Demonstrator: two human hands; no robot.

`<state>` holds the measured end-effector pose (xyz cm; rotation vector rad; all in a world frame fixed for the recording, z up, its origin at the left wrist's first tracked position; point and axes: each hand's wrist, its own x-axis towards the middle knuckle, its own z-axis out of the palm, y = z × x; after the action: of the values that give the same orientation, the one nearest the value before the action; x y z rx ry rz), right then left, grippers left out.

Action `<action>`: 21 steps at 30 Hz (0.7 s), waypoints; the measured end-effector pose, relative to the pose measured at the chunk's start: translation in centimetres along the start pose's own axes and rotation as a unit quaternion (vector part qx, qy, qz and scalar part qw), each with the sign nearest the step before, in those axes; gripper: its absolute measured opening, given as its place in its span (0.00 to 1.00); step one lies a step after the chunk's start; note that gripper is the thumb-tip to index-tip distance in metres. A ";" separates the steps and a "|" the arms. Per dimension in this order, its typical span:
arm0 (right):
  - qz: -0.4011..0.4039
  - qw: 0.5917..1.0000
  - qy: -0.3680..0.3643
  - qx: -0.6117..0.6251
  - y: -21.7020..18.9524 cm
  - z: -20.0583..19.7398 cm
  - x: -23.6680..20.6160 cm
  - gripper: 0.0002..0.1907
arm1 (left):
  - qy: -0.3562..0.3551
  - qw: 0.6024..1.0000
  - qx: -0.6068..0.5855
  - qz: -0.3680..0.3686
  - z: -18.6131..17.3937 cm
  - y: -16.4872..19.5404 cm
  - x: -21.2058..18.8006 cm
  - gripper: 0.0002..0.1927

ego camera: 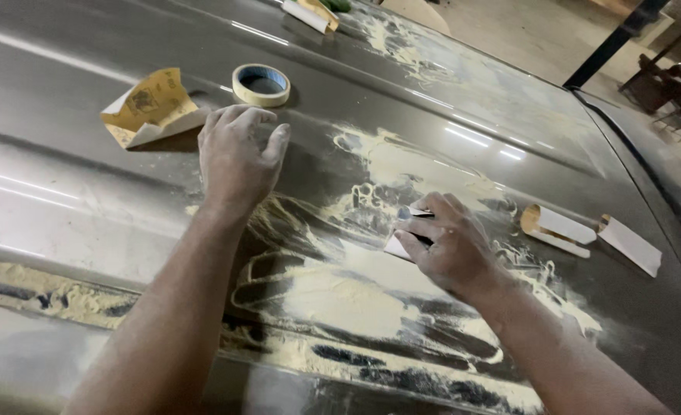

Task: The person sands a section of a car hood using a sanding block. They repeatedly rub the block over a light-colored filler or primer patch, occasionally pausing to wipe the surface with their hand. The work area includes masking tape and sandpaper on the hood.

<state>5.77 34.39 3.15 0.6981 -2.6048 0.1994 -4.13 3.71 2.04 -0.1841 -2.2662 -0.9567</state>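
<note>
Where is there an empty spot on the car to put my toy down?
Bare panel lies left of the left hand, below the folded sandpaper. Another patch sits right of the tape roll. It is crowded around the right hand and rolled sandpaper pieces.

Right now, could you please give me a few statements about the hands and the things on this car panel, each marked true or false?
1. The right hand presses a folded piece of sandpaper against the dusty panel. True.
2. The left hand holds the roll of tape. False: it rests flat on the panel, and the roll lies apart beyond it.
3. A folded yellow sheet of sandpaper lies to the left of the roll of tape. True.
4. The panel is clean under the hands. False: pale sanding dust is smeared across it.
5. Two folded paper pieces lie to the right of the right hand. True.
</note>
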 end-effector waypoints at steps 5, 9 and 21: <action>0.014 0.997 -0.073 0.023 -0.3 -0.8 -0.3 0.10 | -0.010 1.000 -0.005 -0.021 -0.1 -0.1 0.1 0.14; -0.024 0.998 -0.045 -0.038 0.4 0.3 0.2 0.09 | -0.010 1.000 -0.012 -0.019 0.4 0.3 0.3 0.14; -0.071 0.997 0.006 -0.002 0.5 0.2 0.5 0.07 | 0.014 0.999 0.012 0.045 0.6 0.6 0.4 0.15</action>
<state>5.02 34.59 3.23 0.8736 -2.5317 0.1548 -4.50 4.49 2.35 -0.2583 -2.2224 -0.8799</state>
